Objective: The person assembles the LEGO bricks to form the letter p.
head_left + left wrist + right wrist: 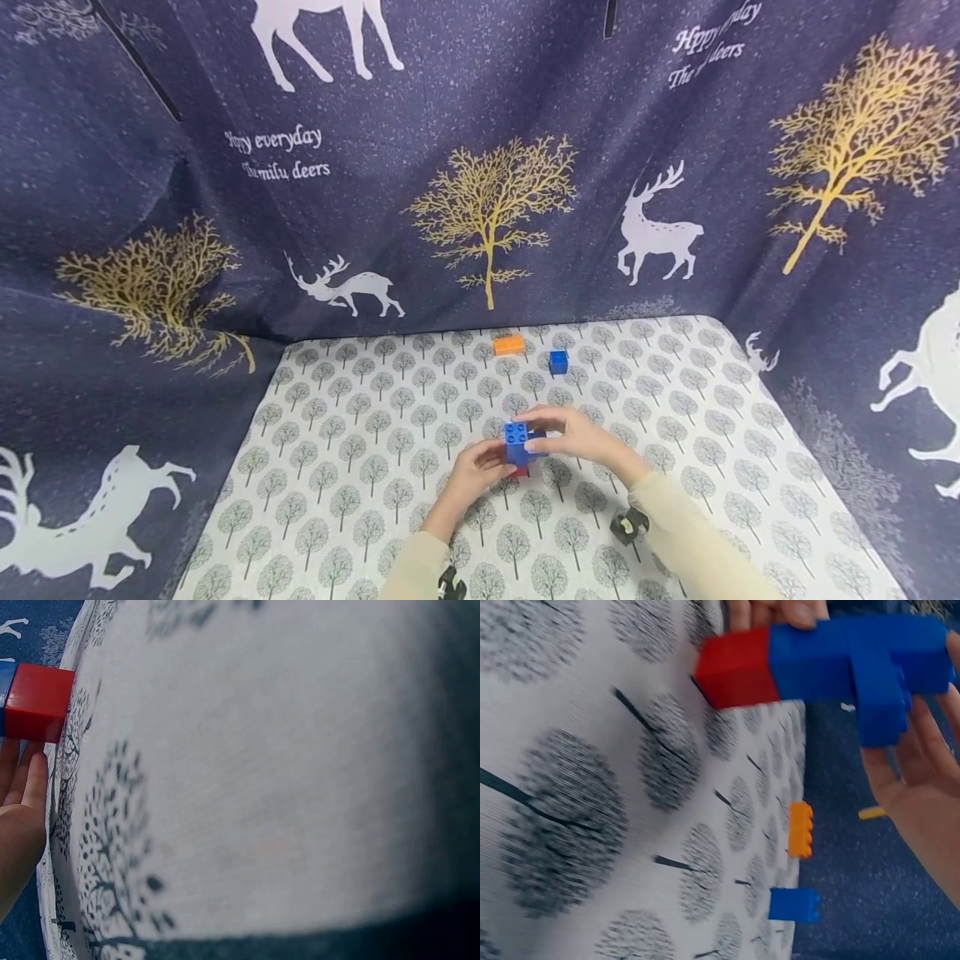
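A tower of toy building bricks (517, 451) stands upright between both hands. At its bottom is a red brick (735, 669), with blue bricks (810, 664) stacked above it. One blue brick (879, 712) juts out sideways toward the right hand. The left hand (474, 472) grips the lower part of the tower, its thumb on a blue brick in the right wrist view. Around the upper part, the right hand (576, 433) holds the top blue brick between thumb and fingers. In the left wrist view only the red brick (39, 703) and a sliver of blue show.
Farther back on the tree-patterned tablecloth (360, 467) lie an orange brick (508, 345) and a separate blue brick (558, 362). A dark blue curtain with deer and trees (525, 100) hangs behind and at both sides of the table.
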Demonstrator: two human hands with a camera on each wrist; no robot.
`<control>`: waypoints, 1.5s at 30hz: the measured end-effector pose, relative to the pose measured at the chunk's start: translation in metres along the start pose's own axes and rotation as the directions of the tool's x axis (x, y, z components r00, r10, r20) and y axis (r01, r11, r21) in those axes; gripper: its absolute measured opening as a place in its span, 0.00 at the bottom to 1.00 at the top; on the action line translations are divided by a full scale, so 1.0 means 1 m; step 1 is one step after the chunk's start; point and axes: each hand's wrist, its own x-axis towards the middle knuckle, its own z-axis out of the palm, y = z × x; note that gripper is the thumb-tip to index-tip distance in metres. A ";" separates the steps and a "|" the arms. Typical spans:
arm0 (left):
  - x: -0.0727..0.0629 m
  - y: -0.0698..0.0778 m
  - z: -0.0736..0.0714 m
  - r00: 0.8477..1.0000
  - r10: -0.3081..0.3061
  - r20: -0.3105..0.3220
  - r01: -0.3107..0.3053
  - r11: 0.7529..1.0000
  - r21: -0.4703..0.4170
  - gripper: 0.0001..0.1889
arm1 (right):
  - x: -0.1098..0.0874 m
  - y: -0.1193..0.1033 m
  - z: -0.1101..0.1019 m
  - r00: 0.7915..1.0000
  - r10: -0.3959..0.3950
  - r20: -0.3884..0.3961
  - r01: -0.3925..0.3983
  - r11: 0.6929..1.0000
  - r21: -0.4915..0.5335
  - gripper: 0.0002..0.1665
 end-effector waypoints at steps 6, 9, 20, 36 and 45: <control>0.001 0.000 -0.002 1.000 0.019 -0.002 -0.019 1.000 0.000 0.25 | 0.014 0.008 -0.016 0.998 0.063 0.026 -0.064 0.997 0.037 0.23; 0.001 -0.003 -0.001 1.000 0.006 0.003 -0.006 1.000 -0.002 0.25 | 0.018 0.018 -0.026 0.994 0.104 -0.033 -0.103 0.994 0.033 0.23; 0.002 -0.007 0.000 1.000 -0.007 -0.018 0.007 1.000 0.013 0.26 | 0.035 0.068 -0.063 0.807 0.301 -0.508 -0.256 0.954 0.158 0.25; -0.005 0.010 0.004 1.000 0.010 -0.017 -0.010 1.000 0.016 0.24 | 0.045 0.102 -0.070 0.798 0.339 -0.498 -0.310 0.940 0.144 0.34; -0.010 0.020 0.004 1.000 0.020 -0.013 -0.020 1.000 0.020 0.24 | 0.051 0.098 -0.063 0.760 0.336 -0.557 -0.345 0.934 0.092 0.30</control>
